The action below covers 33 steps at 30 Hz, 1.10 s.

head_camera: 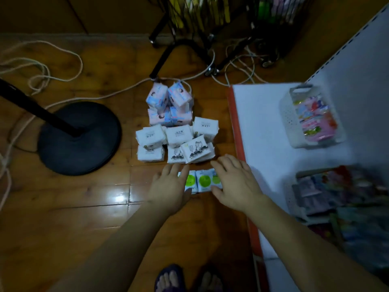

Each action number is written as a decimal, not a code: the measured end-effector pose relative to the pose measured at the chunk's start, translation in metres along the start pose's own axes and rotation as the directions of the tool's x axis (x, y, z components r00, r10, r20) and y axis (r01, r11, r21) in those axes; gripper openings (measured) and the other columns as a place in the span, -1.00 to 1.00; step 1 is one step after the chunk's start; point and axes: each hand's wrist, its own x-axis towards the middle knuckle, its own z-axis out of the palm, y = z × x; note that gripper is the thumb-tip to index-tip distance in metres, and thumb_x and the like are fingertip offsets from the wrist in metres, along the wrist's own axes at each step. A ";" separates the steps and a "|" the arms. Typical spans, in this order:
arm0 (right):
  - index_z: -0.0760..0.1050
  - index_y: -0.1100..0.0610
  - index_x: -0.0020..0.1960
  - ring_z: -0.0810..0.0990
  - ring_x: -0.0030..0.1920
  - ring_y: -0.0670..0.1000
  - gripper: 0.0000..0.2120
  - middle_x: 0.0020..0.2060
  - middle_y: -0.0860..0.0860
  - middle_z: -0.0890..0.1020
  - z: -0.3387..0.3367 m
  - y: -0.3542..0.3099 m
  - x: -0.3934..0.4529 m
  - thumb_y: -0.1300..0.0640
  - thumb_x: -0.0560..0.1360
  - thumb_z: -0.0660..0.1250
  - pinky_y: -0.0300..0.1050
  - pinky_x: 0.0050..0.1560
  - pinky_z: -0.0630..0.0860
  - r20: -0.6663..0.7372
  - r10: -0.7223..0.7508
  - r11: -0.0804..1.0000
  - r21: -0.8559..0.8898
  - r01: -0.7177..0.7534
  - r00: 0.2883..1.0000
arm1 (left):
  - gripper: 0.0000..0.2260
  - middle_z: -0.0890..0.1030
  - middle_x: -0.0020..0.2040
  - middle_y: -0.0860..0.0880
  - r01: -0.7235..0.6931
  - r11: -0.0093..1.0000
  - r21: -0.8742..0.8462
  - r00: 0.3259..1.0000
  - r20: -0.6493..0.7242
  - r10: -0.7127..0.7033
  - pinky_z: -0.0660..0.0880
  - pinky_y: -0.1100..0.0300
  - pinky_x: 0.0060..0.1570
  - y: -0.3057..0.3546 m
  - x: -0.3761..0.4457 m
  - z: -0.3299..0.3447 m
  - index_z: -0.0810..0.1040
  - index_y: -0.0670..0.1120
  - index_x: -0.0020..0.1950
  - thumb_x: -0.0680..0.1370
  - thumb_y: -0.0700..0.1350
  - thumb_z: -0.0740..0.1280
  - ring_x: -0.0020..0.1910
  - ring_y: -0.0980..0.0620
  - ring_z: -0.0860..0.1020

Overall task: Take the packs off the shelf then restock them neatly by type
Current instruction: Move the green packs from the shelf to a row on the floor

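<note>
Both hands are seen reaching down to the wooden floor. The left hand is laid over the left end of the green-dot packs, fingers straight and together, palm down, touching the pack tops; nothing is curled round them. The right hand is placed on the right end of the same packs, fingers spread and slightly bent, thumb at the near lower edge of the row; whether a pack is actually pinched cannot be told. The green-dot packs are lying flat in a short row between the two hands, partly covered by both. Just beyond the fingertips the white packs with ink drawings are stacked in a loose cluster, one tilted on top at the right. Further beyond those, the pink and blue packs are piled, touching the white ones. To the right of the right hand the white shelf with its orange front edge is seen; on it, well apart from the grip, a white perforated basket holding pink packets is standing, and a second basket of blurred mixed packets is nearer. To the left of the left hand, well apart, a black round stand base and loose white cables are lying on the floor.
</note>
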 end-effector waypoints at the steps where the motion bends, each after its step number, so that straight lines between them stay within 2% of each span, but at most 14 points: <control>1: 0.27 0.08 0.52 0.20 0.52 0.16 -0.33 0.45 0.08 0.35 -0.032 -0.008 -0.012 -0.18 0.48 0.20 0.18 0.45 0.24 -0.023 0.003 1.000 0.001 -0.003 1.000 | -0.40 0.27 0.51 -0.04 0.013 1.000 -0.022 1.000 -0.018 -0.013 0.35 -0.07 0.34 0.007 -0.015 -0.033 0.14 0.00 0.57 0.61 0.20 0.21 0.48 -0.11 0.22; 4: 0.31 0.08 0.49 0.24 0.50 0.16 -0.38 0.44 0.08 0.37 -0.132 -0.031 -0.044 -0.17 0.50 0.19 0.15 0.44 0.28 -0.124 0.008 1.000 0.000 -0.008 0.992 | -0.46 0.28 0.51 -0.03 0.021 0.999 -0.049 0.994 -0.110 -0.026 0.31 -0.07 0.36 0.027 -0.058 -0.132 0.18 0.01 0.55 0.63 0.16 0.19 0.50 -0.10 0.21; 8: 0.36 0.10 0.46 0.30 0.47 0.18 -0.40 0.40 0.12 0.41 -0.254 -0.058 -0.084 -0.16 0.49 0.17 0.17 0.41 0.31 -0.236 0.004 1.000 -0.009 -0.006 0.972 | -0.50 0.38 0.46 -0.06 0.026 0.997 -0.075 0.962 -0.270 -0.046 0.36 -0.12 0.33 0.051 -0.105 -0.251 0.31 -0.02 0.50 0.60 0.12 0.25 0.46 -0.14 0.30; 14: 0.41 0.11 0.40 0.37 0.42 0.20 -0.45 0.34 0.12 0.47 -0.402 -0.083 -0.136 -0.14 0.49 0.29 0.19 0.37 0.38 -0.397 -0.003 0.999 -0.045 -0.017 0.918 | -0.47 0.35 0.48 -0.06 -0.013 0.999 -0.046 0.920 -0.393 -0.006 0.34 -0.08 0.36 0.078 -0.161 -0.403 0.27 0.00 0.54 0.61 0.14 0.23 0.48 -0.12 0.28; 16: 0.41 0.11 0.41 0.36 0.44 0.18 -0.44 0.37 0.12 0.47 -0.442 -0.087 -0.153 -0.16 0.51 0.26 0.18 0.37 0.37 -0.441 0.005 0.998 -0.057 -0.034 0.898 | -0.50 0.34 0.49 -0.03 -0.026 0.999 -0.024 0.897 -0.441 0.013 0.33 -0.05 0.39 0.088 -0.178 -0.446 0.27 0.01 0.53 0.63 0.14 0.20 0.50 -0.09 0.25; 19: 0.33 0.09 0.50 0.27 0.51 0.16 -0.39 0.46 0.10 0.40 -0.497 -0.093 -0.176 -0.19 0.55 0.14 0.18 0.47 0.28 -0.473 0.002 0.998 -0.059 -0.034 0.881 | -0.49 0.32 0.51 -0.02 -0.036 0.999 -0.008 0.863 -0.504 0.027 0.30 -0.05 0.42 0.103 -0.203 -0.504 0.26 0.01 0.54 0.64 0.16 0.18 0.52 -0.08 0.23; 24: 0.28 0.07 0.53 0.27 0.51 0.16 -0.39 0.47 0.08 0.39 -0.575 -0.103 -0.218 -0.20 0.57 0.13 0.18 0.48 0.27 -0.550 -0.023 0.996 -0.086 -0.029 0.835 | -0.46 0.24 0.55 0.00 -0.060 0.998 0.024 0.812 -0.580 0.062 0.20 -0.07 0.49 0.135 -0.240 -0.580 0.18 0.06 0.57 0.63 0.21 0.16 0.56 -0.06 0.13; 29: 0.26 0.03 0.54 0.24 0.53 0.14 -0.40 0.47 0.06 0.37 -0.632 -0.107 -0.262 -0.22 0.57 0.10 0.17 0.48 0.27 -0.638 0.022 0.989 -0.097 -0.108 0.770 | -0.49 0.26 0.56 0.00 -0.148 0.988 0.045 0.732 -0.667 0.139 0.20 -0.08 0.50 0.166 -0.264 -0.641 0.22 0.06 0.56 0.64 0.19 0.15 0.56 -0.06 0.15; 33: 0.33 0.08 0.50 0.31 0.49 0.15 -0.40 0.43 0.09 0.43 -0.661 -0.109 -0.299 -0.21 0.57 0.07 0.17 0.44 0.33 -0.702 0.091 0.969 -0.102 -0.226 0.706 | -0.49 0.27 0.55 0.01 -0.259 0.961 0.094 0.666 -0.703 0.248 0.21 -0.07 0.50 0.191 -0.272 -0.676 0.23 0.07 0.55 0.63 0.21 0.15 0.56 -0.05 0.16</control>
